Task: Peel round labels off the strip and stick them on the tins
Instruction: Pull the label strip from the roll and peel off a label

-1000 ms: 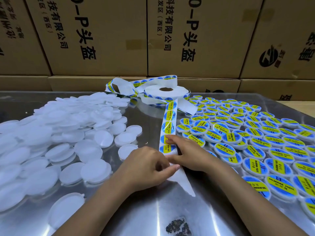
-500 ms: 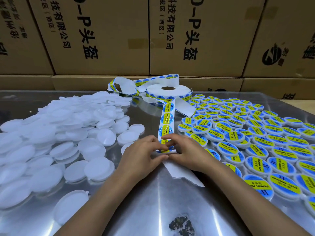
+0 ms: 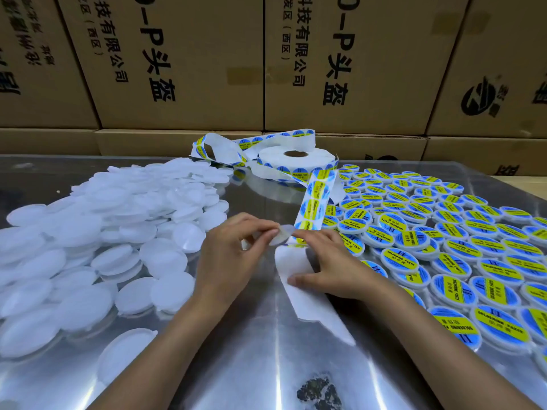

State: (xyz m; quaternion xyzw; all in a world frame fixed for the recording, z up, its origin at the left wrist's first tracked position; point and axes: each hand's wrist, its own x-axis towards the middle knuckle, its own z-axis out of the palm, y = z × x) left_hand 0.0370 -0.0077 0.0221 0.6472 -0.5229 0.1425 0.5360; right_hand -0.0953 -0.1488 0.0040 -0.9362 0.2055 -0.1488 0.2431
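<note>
The left hand (image 3: 233, 255) pinches a half-peeled round label (image 3: 281, 234) by its edge, lifting it off the strip (image 3: 315, 207). The right hand (image 3: 331, 261) lies flat with straight fingers, pressing the spent backing onto the bench (image 3: 266, 350) near its middle. Toward the right edge, rows of labelled tins (image 3: 444, 238) show much work done. A large heap of bare white tins (image 3: 118, 232) toward the left edge remains to be labelled, so the task looks perhaps half done.
</note>
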